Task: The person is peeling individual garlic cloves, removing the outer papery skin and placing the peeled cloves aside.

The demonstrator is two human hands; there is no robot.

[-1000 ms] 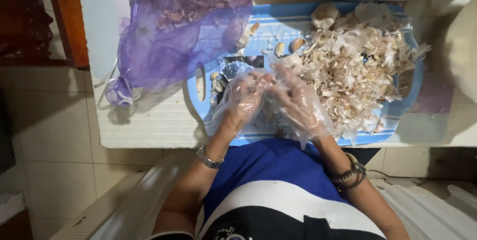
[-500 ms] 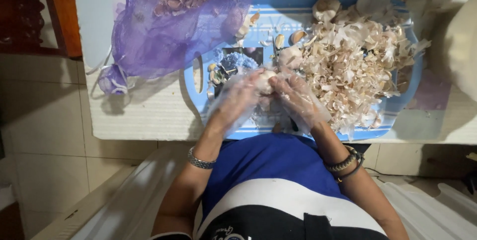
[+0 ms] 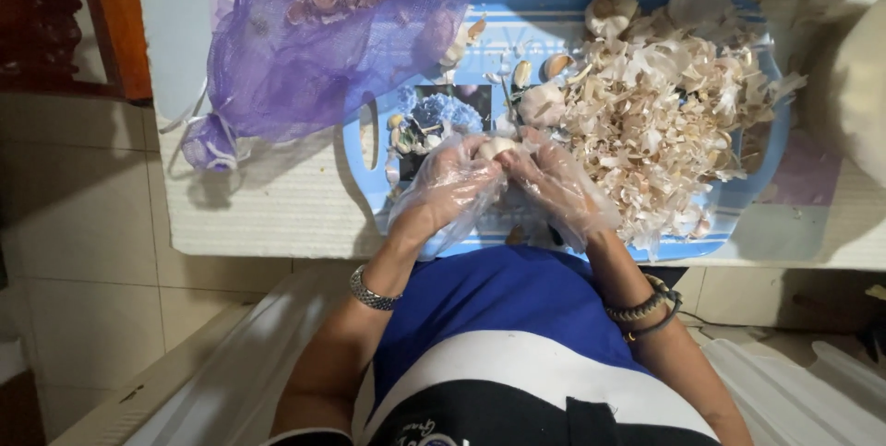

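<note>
A pale, whitish garlic bulb (image 3: 496, 145) sits pinched between the fingertips of both gloved hands, above the near left part of the blue tray, partly hidden by fingers

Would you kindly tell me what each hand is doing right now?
Left hand: gloved, closed on the garlic bulb.
Right hand: gloved, closed on the same garlic bulb, over the blue tray.

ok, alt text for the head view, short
Two hands in clear plastic gloves, left hand and right hand, hold a garlic bulb together over a blue tray heaped with papery garlic skins. A purple mesh bag lies at the tray's left.
</note>
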